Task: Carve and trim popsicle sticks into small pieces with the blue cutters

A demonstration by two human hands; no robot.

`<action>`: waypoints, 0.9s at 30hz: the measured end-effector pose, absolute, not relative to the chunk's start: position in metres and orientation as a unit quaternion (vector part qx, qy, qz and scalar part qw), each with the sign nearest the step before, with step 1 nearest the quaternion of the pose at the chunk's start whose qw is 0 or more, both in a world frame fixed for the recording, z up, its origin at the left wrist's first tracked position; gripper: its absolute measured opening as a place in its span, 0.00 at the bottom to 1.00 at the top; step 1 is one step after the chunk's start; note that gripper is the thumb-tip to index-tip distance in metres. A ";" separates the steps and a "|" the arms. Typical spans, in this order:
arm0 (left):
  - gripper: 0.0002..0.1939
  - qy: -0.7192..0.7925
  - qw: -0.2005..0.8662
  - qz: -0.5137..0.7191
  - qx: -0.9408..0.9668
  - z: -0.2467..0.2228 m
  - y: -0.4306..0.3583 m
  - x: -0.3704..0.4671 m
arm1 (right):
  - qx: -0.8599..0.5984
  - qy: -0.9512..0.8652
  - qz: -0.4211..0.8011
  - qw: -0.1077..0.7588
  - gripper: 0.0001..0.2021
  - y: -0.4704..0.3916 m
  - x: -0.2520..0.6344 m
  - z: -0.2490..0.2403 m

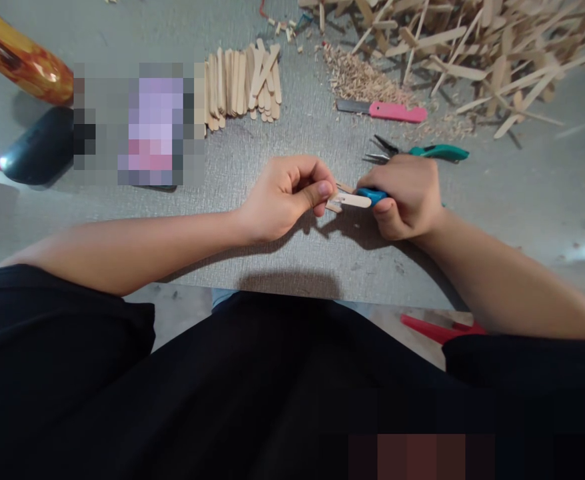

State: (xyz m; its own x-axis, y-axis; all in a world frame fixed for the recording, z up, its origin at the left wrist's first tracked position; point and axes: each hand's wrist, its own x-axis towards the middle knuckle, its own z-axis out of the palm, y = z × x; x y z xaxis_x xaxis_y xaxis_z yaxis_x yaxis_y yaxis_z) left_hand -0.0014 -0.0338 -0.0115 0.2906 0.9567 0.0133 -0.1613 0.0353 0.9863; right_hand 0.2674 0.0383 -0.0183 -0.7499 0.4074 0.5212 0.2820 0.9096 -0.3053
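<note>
Thumb and fingers of my left hand (292,197) pinch some small wooden stick pieces (355,201) above the table. My right hand (405,197) is closed round a blue-handled tool (371,195), whose working end is hidden at the wooden pieces. The two hands are close together but apart. Just beyond my right hand lie pliers with a green handle (442,153) and dark jaws. A pink-handled knife (397,112) lies farther back, beside a heap of wood shavings (367,79).
A row of wooden sticks (235,80) lies back left of centre, next to a blurred-out phone-like object (156,127). A large pile of loose sticks (497,53) fills the back right. At the left are a dark rounded object (40,148) and an orange-yellow cylinder (25,53).
</note>
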 end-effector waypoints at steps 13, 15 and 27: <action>0.27 0.349 0.628 0.466 0.516 -0.015 -0.034 -0.002 | -0.259 -0.920 0.100 0.276 0.39 0.038 0.270 -0.025; 0.27 0.357 0.627 0.462 0.516 -0.015 -0.035 -0.001 | -0.261 -0.920 0.105 0.273 0.39 0.038 0.271 -0.025; 0.26 0.366 0.625 0.462 0.512 -0.015 -0.034 0.002 | -0.235 -0.921 0.090 0.298 0.36 0.037 0.274 -0.027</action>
